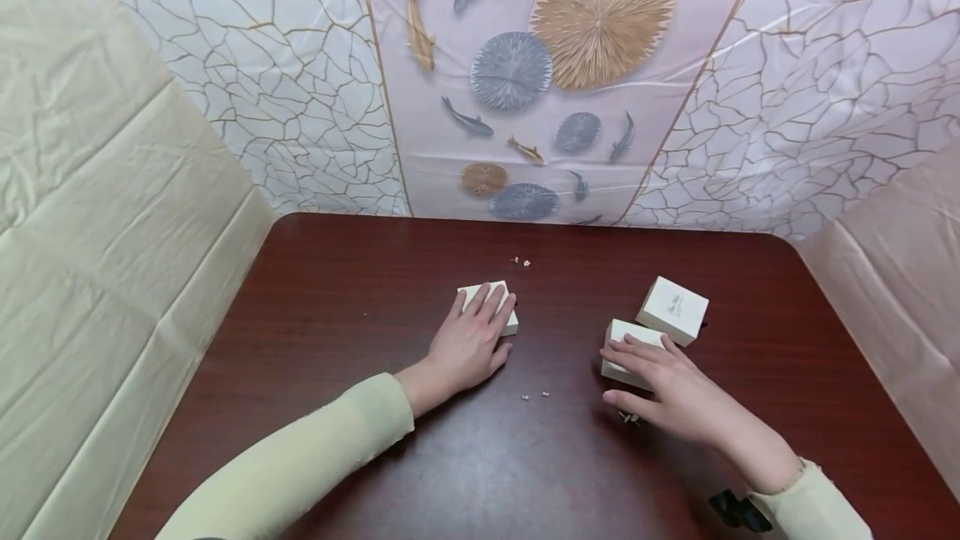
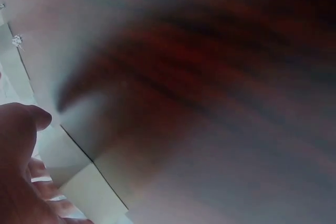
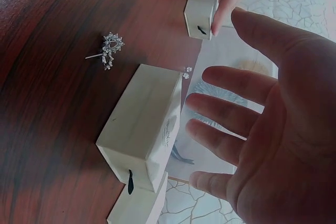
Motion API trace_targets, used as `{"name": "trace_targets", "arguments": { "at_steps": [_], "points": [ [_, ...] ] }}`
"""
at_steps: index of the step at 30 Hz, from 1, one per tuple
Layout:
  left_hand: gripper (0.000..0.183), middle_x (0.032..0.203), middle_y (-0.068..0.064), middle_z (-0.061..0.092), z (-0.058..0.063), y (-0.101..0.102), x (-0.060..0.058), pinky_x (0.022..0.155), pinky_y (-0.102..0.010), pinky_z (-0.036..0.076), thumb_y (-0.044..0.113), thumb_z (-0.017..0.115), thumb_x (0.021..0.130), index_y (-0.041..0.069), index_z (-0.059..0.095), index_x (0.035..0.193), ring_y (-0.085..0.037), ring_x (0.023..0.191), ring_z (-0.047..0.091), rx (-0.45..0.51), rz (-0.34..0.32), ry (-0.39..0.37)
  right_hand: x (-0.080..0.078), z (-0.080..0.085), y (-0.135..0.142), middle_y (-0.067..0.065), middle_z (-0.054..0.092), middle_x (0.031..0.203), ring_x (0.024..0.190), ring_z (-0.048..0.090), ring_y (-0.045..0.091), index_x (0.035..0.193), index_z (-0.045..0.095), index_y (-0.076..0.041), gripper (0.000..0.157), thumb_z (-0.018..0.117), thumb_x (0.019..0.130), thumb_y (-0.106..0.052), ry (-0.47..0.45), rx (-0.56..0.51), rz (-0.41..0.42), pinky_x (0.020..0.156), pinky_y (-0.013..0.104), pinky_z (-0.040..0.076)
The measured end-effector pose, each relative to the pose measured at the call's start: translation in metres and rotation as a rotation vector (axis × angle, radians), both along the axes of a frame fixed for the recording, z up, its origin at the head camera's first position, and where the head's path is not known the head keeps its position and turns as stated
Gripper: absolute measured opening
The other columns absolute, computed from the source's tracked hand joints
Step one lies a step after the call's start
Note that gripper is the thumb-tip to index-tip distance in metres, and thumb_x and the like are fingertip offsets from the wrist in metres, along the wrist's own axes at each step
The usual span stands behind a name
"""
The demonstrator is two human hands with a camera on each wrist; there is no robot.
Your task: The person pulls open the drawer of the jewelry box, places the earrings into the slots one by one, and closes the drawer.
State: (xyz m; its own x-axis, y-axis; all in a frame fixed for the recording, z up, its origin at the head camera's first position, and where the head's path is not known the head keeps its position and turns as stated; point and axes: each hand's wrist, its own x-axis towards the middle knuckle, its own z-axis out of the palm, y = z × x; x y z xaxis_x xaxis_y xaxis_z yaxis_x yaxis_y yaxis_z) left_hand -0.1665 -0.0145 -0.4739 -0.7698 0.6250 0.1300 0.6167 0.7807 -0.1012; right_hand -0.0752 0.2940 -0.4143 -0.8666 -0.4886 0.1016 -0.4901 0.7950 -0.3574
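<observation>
In the head view, my left hand (image 1: pixel 467 348) rests flat, fingers straight and slightly spread, on a small white box (image 1: pixel 512 327). My right hand (image 1: pixel 678 390) hovers over a second white box (image 1: pixel 619 330), fingers spread. From the right wrist, a gap shows between those fingers and the box (image 3: pixel 139 111), which has a short black pull tab (image 3: pixel 130 182). A sparkly stud earring (image 3: pixel 110 51) lies beside it; in the head view this jewellery (image 1: pixel 630 418) is partly covered by my right thumb. The left wrist view shows my left thumb (image 2: pixel 23 121) close to the boxes.
Behind the second box sits a third white box (image 1: pixel 672 311) with printing on its lid. Two small earrings (image 1: pixel 527 263) lie farther back, and another small pair (image 1: pixel 545 394) lies between my hands. The brown table (image 1: pixel 337 273) meets cloth-covered walls at the back and sides.
</observation>
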Motion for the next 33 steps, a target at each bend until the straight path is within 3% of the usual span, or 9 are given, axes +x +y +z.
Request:
{"name": "trace_targets", "arguments": {
  "at_steps": [12, 20, 33],
  "points": [
    [0.061, 0.161, -0.014, 0.052, -0.003, -0.031, -0.010, 0.121, -0.055, 0.041, 0.031, 0.069, 0.104, 0.007, 0.052, 0.158, -0.035, 0.151, 0.048, 0.104, -0.122, 0.057, -0.002, 0.010, -0.010, 0.015, 0.069, 0.142, 0.139, 0.059, 0.041, 0.139, 0.071, -0.007, 0.051, 0.079, 0.097, -0.035, -0.028, 0.034, -0.001, 0.116, 0.077, 0.029],
    [0.059, 0.159, -0.015, 0.054, -0.005, -0.052, -0.019, 0.119, -0.054, 0.044, 0.025, 0.072, 0.103, 0.008, 0.054, 0.156, -0.036, 0.149, 0.049, 0.126, -0.180, 0.079, -0.009, 0.014, -0.020, 0.018, 0.065, 0.146, 0.143, 0.054, 0.042, 0.139, 0.071, -0.004, 0.052, 0.077, 0.099, -0.036, -0.046, 0.045, 0.021, 0.117, 0.078, 0.026],
    [0.059, 0.160, -0.015, 0.054, -0.003, -0.086, -0.026, 0.118, -0.054, 0.045, 0.028, 0.071, 0.104, 0.008, 0.054, 0.157, -0.035, 0.149, 0.050, 0.094, -0.220, 0.063, -0.048, 0.027, -0.056, 0.019, 0.062, 0.150, 0.147, 0.050, 0.042, 0.143, 0.068, -0.005, 0.053, 0.074, 0.101, -0.037, -0.073, 0.079, 0.127, 0.121, 0.076, 0.022]
  ]
}}
